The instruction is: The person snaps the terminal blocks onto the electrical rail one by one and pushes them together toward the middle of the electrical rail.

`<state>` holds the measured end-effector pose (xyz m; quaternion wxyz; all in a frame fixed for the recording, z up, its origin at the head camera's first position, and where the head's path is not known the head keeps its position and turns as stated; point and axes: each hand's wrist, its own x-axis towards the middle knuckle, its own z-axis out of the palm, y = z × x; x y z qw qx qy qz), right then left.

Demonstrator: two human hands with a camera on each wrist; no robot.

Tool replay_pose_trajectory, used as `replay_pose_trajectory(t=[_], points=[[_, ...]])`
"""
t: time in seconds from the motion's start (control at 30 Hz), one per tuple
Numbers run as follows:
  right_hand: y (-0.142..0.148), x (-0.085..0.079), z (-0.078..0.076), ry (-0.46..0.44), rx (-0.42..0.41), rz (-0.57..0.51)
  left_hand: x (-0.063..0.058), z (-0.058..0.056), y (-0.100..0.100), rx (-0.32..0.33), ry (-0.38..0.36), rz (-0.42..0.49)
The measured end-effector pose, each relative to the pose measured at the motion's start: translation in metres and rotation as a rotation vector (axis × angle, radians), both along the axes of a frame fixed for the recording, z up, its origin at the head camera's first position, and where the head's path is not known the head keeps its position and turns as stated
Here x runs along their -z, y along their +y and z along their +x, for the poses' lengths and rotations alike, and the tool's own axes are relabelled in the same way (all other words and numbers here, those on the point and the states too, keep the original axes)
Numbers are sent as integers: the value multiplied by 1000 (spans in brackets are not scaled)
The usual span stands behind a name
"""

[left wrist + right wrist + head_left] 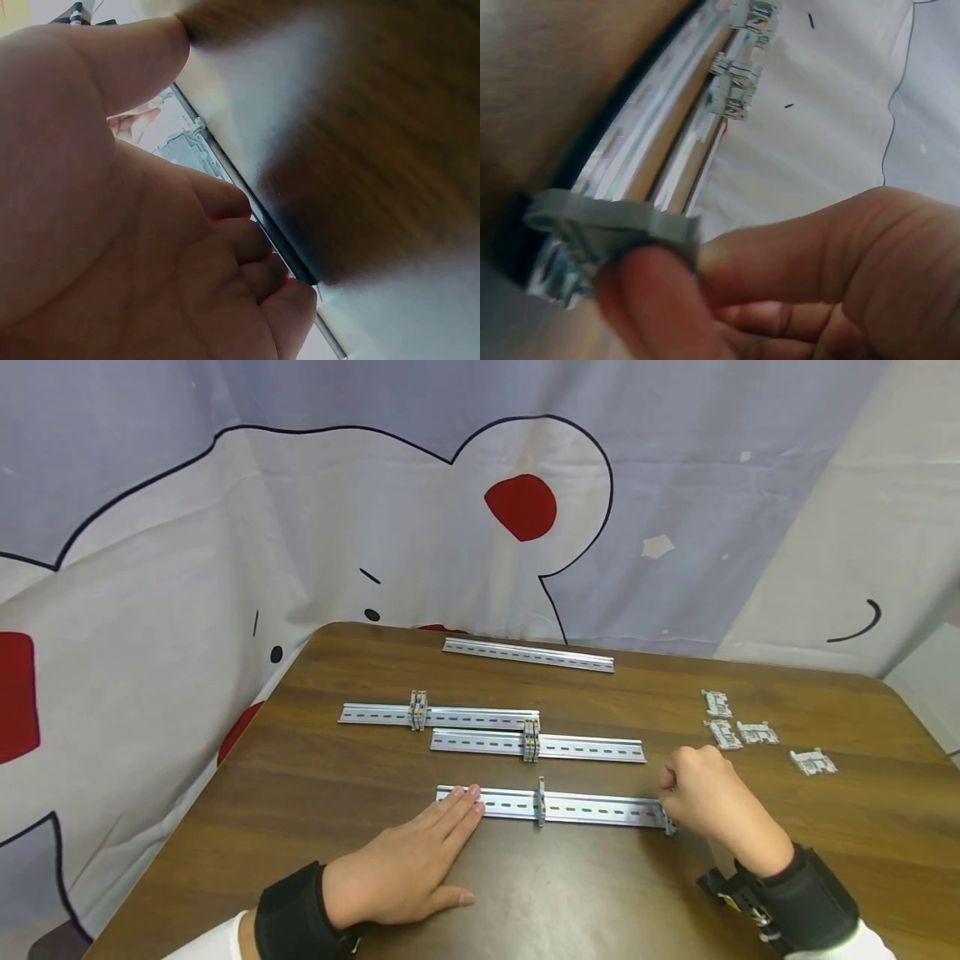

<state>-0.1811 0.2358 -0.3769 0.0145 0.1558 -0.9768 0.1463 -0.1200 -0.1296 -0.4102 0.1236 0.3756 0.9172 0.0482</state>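
My left hand lies with straight fingers over the left end of the nearest slotted metal DIN rail. In the left wrist view that hand has its fingertips right at the rail's edge. A single terminal block stands upright near the rail's middle. At the right end, my right hand pinches a grey terminal block between thumb and forefinger. That block is tilted over the rail's end in the right wrist view, partly hidden by the fingertips.
Behind lie two more rails, each carrying a small cluster of blocks. A bare rail lies near the table's back edge. Several loose terminal blocks lie on the wooden table at right. A printed curtain hangs behind.
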Motion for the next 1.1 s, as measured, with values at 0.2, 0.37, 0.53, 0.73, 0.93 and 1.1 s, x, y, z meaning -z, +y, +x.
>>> replay_pose_trajectory(t=[0.2,0.37,0.53,0.73,0.93,1.1], points=[[-3,1,-3,-21,21,11,0,-1,0,3,-5,6],[-5,2,-3,-87,30,27,1,-1,0,10,0,5],[-3,-2,-6,-100,20,39,1,-2,0,14,11,6],[19,-12,-13,-296,-72,-100,1,-3,-1,14,-1,6],[48,-17,-23,-646,-161,-405,1,-3,-2,17,2,4],[58,-7,-31,-795,-206,-533,1,-3,-2,20,-1,8]])
